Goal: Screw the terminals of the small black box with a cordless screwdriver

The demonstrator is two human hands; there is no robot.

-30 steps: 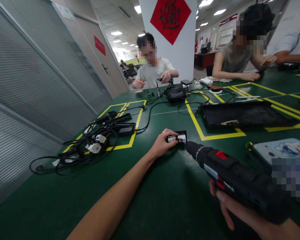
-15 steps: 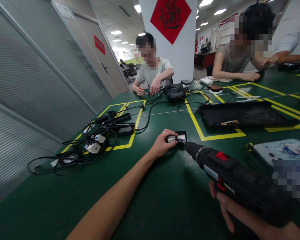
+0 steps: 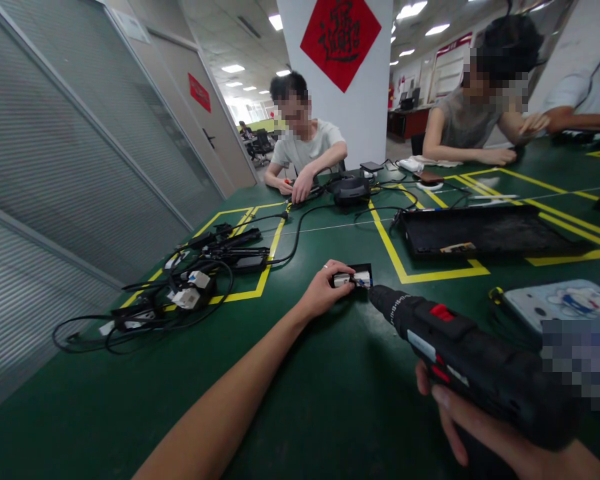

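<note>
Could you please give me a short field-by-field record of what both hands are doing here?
Left hand: grips a small black-and-white part on the green table
Right hand: holds a cordless screwdriver, tip at the part
Table's left: tangle of cables and adapters
Ahead right: black tray
Others: people seated at the far edge

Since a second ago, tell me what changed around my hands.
Only the co-worker opposite moved: a raised hand came down onto the table. Left hand still pinches the small part; right hand still aims the electric screwdriver at it.
</note>
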